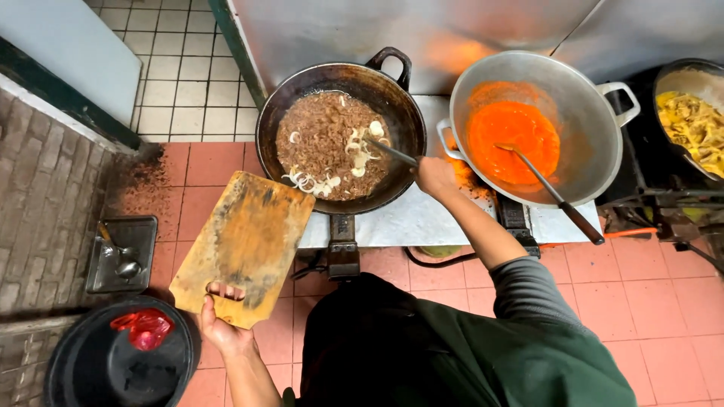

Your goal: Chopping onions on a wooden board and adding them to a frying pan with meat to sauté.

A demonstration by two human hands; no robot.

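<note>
My left hand (221,320) grips a worn wooden cutting board (245,241) by its handle hole, tilted with its far edge against the rim of a dark wok (396,109). Inside the wok lies brown minced food (320,139) with white onion slices (354,158) scattered near the board's edge. My right hand (435,175) holds a metal spatula (391,152) whose blade reaches into the wok among the onion slices.
A silver wok of orange sauce (513,139) with a long ladle (554,194) stands to the right. At the far right a pot of yellow food (694,124) sits on a burner. A black bin (113,362) and a metal tray (121,252) lie at lower left.
</note>
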